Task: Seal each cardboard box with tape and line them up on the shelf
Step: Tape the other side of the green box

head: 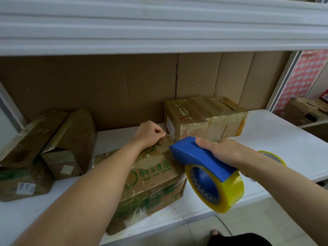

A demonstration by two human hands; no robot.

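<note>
My left hand [148, 133] pinches the tape end at the far edge of the green-printed box [150, 183] while my right hand [220, 153] grips the blue tape dispenser [204, 162] above the shelf [284, 139], bare to the right.

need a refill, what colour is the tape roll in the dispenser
Yellow tape roll, in the blue dispenser; head view.

The white shelf [276, 139] carries five taped cardboard boxes [152, 176] and a yellow tape roll [273, 156].

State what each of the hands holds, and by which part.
The right hand grips the blue tape dispenser by its handle. The left hand pinches the loose end of the tape over the box.
</note>
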